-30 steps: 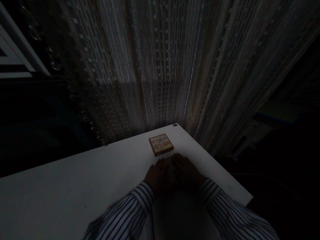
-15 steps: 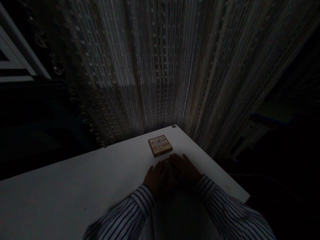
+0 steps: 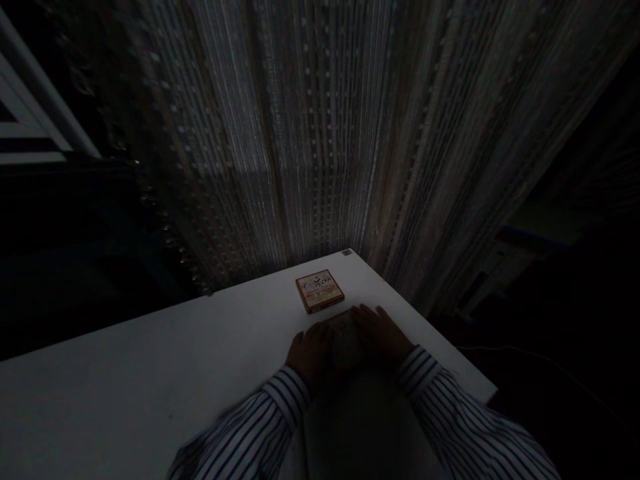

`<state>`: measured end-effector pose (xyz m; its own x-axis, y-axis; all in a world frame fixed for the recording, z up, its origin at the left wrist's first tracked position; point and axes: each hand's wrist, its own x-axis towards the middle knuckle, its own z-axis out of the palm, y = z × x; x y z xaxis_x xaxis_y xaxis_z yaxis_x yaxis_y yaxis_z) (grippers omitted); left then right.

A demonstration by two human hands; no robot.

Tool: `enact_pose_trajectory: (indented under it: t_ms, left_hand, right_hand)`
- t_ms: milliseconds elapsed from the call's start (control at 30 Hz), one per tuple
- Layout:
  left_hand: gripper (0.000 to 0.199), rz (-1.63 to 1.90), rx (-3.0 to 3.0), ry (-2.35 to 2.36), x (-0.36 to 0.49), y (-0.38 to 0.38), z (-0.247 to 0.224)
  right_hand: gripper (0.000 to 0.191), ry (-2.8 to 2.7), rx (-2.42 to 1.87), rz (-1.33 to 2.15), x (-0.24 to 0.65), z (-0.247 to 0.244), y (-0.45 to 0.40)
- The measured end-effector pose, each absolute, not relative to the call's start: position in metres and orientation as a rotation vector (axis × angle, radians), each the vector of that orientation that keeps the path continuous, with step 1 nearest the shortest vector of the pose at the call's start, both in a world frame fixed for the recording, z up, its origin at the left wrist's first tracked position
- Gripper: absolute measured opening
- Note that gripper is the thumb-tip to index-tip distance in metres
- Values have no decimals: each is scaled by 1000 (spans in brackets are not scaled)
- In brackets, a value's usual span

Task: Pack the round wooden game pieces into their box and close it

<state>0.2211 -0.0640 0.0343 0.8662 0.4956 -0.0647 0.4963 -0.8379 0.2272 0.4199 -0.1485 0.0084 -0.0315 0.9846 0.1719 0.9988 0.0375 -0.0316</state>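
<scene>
A flat square box [image 3: 321,291] with a printed lid and brown edges lies on the white table [image 3: 200,347]. Just nearer to me, a second, darker flat box [image 3: 346,339] sits between my hands, its print dim in the shadow. My left hand [image 3: 311,352] rests at its left side, fingers pointing forward and curved against it. On its right side lies my right hand [image 3: 383,337], fingertips over the far right corner. The lower part of this box and both thumbs are lost in the dark.
A string curtain [image 3: 320,133] hangs behind the far table edge. A small printed label [image 3: 347,253] marks the far corner. At the upper left is a white frame [image 3: 35,100]. A thin cable [image 3: 520,350] runs across the dark area on the right.
My right hand has shifted right and away from my left hand, uncovering more of the nearer box's top. The farther box stays in place.
</scene>
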Motion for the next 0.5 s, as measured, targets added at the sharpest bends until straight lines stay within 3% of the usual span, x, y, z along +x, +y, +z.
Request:
enact_pose_trajectory:
  t_ms: [500]
  left_hand:
    - [66, 40, 2854, 694, 218, -66, 24]
  right_hand:
    - [41, -2159, -1984, -63, 410, -10, -180]
